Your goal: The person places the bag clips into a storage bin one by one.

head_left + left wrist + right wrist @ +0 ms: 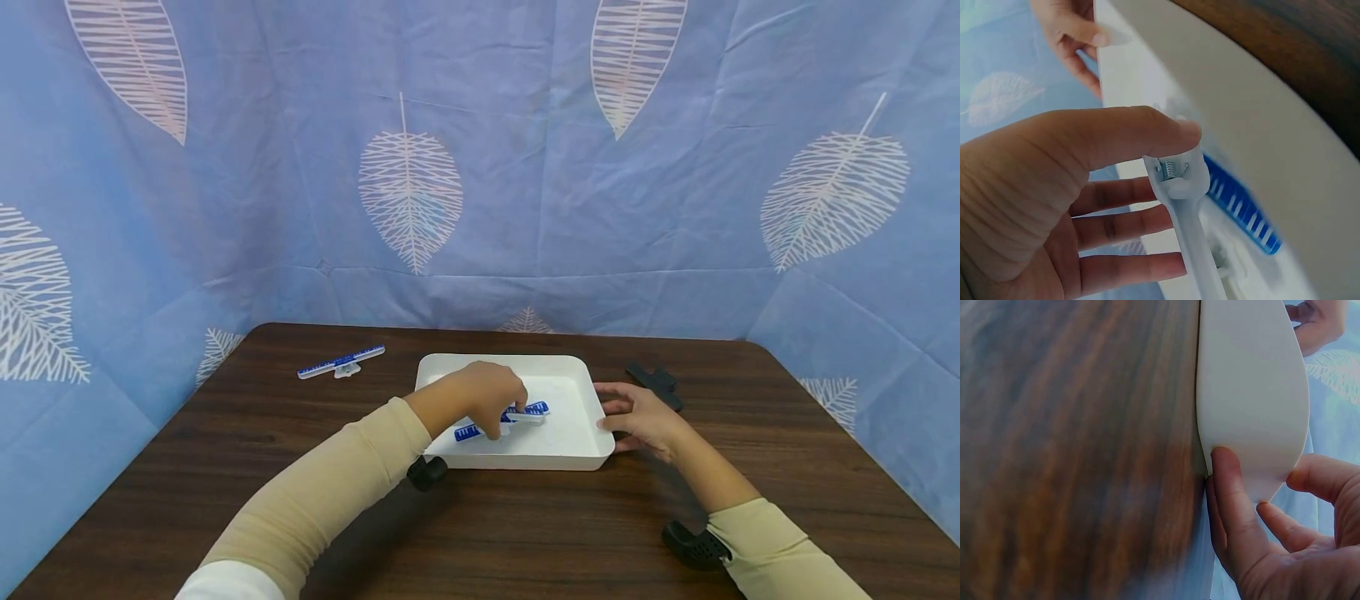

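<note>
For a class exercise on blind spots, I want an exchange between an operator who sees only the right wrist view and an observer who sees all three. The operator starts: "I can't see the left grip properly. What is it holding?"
Observer: The left wrist view shows the left grip pinching a clip.
Operator: Does anything lie in the tray?
Observer: Yes, at least one blue clip.
Operator: And on the table, near the right grip?
Observer: In the head view, a black clip lies just beyond it.
</note>
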A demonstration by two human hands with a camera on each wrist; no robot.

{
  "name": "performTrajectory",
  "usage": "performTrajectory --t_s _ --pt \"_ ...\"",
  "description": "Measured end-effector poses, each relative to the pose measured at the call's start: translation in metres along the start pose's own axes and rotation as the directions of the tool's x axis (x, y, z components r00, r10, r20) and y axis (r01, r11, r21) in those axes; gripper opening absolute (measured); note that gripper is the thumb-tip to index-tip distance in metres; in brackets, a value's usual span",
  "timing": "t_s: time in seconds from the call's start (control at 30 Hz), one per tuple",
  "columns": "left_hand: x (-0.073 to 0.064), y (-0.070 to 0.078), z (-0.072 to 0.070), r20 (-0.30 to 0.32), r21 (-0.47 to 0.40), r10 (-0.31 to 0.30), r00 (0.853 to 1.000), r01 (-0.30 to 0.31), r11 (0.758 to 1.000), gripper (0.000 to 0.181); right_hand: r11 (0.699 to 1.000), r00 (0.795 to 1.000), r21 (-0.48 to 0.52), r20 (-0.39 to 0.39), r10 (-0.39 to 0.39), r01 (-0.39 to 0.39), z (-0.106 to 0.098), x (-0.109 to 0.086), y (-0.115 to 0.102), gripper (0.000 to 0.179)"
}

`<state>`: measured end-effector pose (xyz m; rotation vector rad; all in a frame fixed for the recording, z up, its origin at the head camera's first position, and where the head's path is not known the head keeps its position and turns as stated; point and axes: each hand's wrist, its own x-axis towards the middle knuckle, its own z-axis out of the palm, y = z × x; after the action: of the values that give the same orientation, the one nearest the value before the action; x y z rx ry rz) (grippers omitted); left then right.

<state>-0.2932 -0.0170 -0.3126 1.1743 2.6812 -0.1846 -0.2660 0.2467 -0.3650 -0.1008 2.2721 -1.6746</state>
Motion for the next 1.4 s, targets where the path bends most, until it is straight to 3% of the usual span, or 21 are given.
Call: performTrajectory --t_s 0.33,0.7,1.0,1.4 --pt "0.012 0.006 0.005 0.015 0.004 0.013 1.000 -0.013 1.000 0.048 1.000 1.000 0.014 0.001 0.003 -0.003 0.002 -0.002 -0.003 0.073" --pt "0.009 0.010 -0.002 0.036 -0.064 0.011 0.999 -0.009 0.998 0.049 1.000 1.000 0.020 0.011 -0.008 0.008 0.000 -0.002 -0.001 0.074" --pt "0.004 0.010 -0.010 -0.004 -0.031 0.021 1.000 -0.021 0.999 0.047 1.000 1.000 0.012 0.016 -0.013 0.013 0.001 -0.003 -0.001 0.074" --pt "-0.007 0.007 -0.013 -0.088 -0.084 0.123 0.989 -0.130 0.988 0.042 1.000 1.000 0.000 0.014 -0.013 0.013 0.002 -0.002 0.000 0.073"
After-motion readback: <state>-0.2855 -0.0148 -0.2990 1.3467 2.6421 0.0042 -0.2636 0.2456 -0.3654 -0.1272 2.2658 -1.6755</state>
